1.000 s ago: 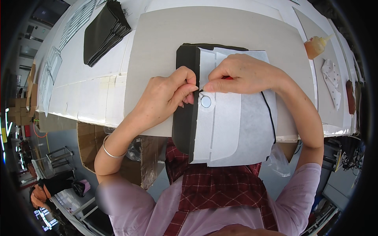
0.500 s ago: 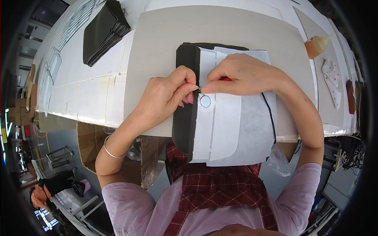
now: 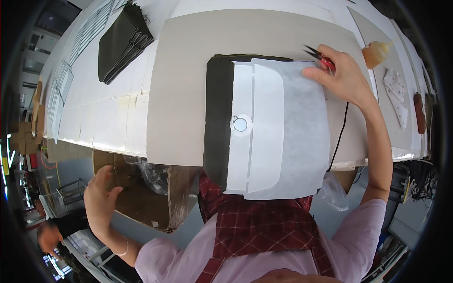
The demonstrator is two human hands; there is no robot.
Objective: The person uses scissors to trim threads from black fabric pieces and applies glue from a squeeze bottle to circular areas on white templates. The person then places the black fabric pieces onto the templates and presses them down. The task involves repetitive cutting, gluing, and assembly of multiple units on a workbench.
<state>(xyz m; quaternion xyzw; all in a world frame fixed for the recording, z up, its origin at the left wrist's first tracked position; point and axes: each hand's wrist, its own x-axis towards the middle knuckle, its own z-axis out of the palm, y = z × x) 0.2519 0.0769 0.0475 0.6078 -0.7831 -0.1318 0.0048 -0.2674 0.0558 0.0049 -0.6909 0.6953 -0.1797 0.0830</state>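
A flat dark fabric panel (image 3: 217,118) lies over the table's near edge, mostly covered by white backing sheet (image 3: 304,132). On the sheet's left part sits a round metallic disc (image 3: 240,124) with a white ring around it and a short bit of thread at its upper edge. My right hand (image 3: 344,78) is closed around red-handled thread snips (image 3: 326,61), held above the panel's far right corner, with dark blades pointing far left. Off the table on the left, my left hand (image 3: 101,203) is held open with nothing in it, beside a cardboard box.
A cardboard box (image 3: 177,198) with clear plastic (image 3: 153,177) inside stands below the table edge. Dark fabric pieces (image 3: 123,45) are stacked far left. A bottle of amber liquid (image 3: 375,54) and a spotted cloth (image 3: 395,96) lie right. A black cord (image 3: 340,134) runs below my right hand.
My left hand has left the disc and swung out left past the table edge, its fingers opening. My right hand has moved right and away, carrying the snips, which now show fully.
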